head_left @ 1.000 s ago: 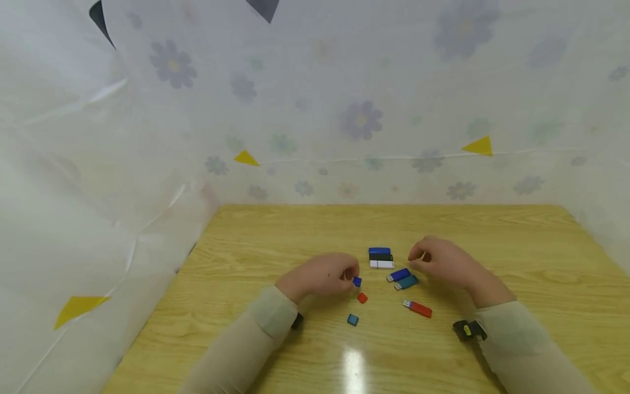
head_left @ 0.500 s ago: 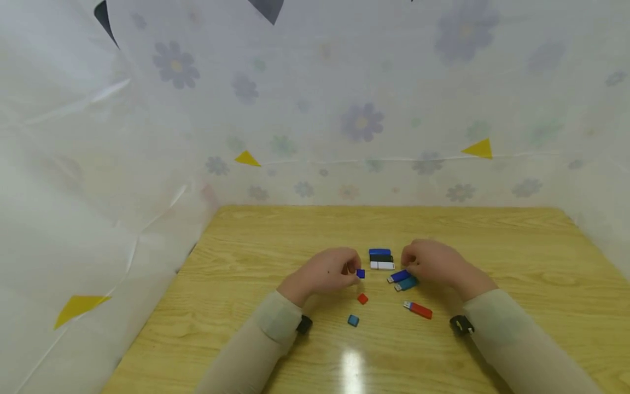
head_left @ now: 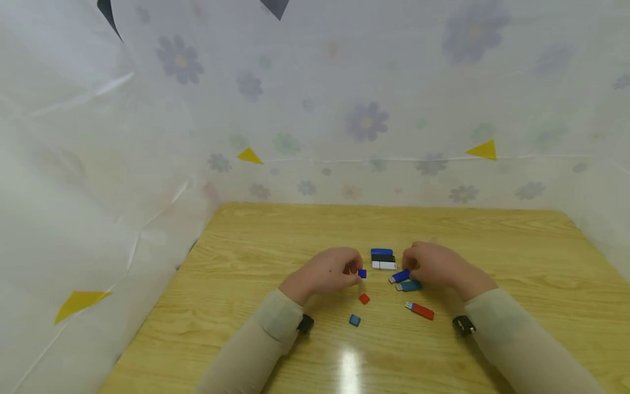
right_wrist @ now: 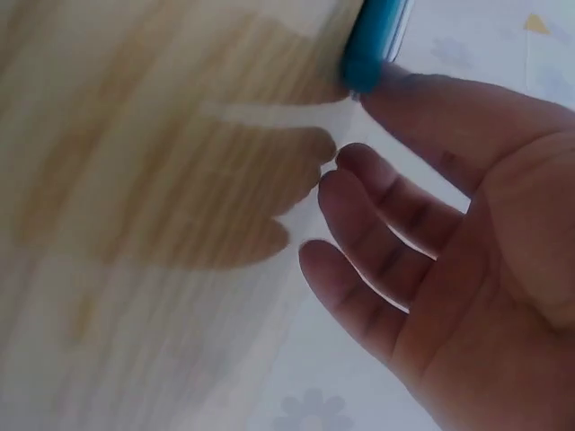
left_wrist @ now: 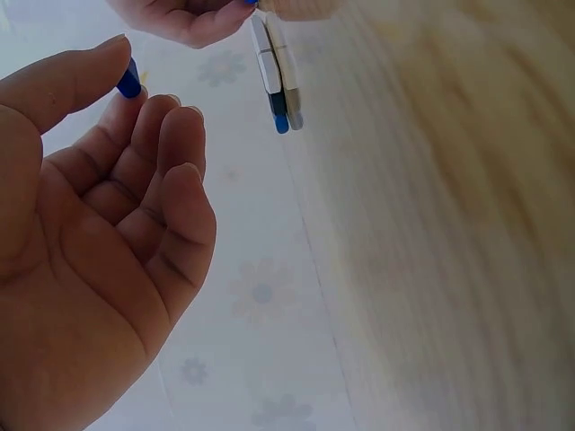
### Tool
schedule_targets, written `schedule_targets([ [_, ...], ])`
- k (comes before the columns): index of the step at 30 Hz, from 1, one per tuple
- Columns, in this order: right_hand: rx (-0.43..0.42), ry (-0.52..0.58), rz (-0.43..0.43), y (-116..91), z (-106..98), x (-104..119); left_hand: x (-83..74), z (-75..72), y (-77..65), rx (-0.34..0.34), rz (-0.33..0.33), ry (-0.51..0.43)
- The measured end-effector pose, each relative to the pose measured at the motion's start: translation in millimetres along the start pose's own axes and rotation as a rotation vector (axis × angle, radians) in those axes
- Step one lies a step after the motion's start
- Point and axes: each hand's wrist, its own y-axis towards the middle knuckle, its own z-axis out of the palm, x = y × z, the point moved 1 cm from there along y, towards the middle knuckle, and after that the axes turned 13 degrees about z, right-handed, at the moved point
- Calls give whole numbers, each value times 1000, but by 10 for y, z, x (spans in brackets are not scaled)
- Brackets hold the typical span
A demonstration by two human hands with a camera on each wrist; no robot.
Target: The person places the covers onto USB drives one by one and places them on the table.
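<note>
Between thumb and index finger, my left hand (head_left: 325, 271) pinches a small blue cap (head_left: 362, 273), held just above the table; the left wrist view shows the blue cap (left_wrist: 130, 81) at the fingertips. My right hand (head_left: 435, 265) has thumb and index finger at the rear end of a dark blue USB stick (head_left: 399, 277), whose bare metal plug points left. Right beside it lies an uncapped teal USB stick (head_left: 409, 286); the right wrist view shows my thumb against the teal stick (right_wrist: 373, 49). The exact finger contact on the blue stick is hidden.
A red cap (head_left: 364, 299) and a teal cap (head_left: 355, 320) lie on the wooden table (head_left: 266, 230). An uncapped red USB stick (head_left: 420, 311) is nearer me. Behind, blue (head_left: 381, 252), black (head_left: 383, 258) and white (head_left: 384, 266) sticks lie side by side.
My left hand has carried the blue cap slightly up and away. The right hand has come left onto the blue USB stick, and the teal stick has turned a little.
</note>
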Motion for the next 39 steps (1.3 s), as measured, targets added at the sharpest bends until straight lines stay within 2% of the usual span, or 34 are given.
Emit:
schedule_targets([
  [6, 53, 90, -36, 40, -3, -129, -2, -4, -6, 7, 2, 1],
  [11, 93, 112, -77, 74, -9, -173, -3, 1, -6, 12, -13, -4],
  [17, 122, 135, -83, 82, -25, -177, -9, 5, -2, 15, -17, -1],
  [26, 130, 167, -100, 86, -44, -227, -40, -10, 10, 16, -18, -15],
  [31, 137, 168, -79, 63, -35, -277, -53, -3, 22, 17, -25, -23],
  [39, 138, 142, -75, 33, -61, -219, -44, 6, 31, 12, -18, -27],
])
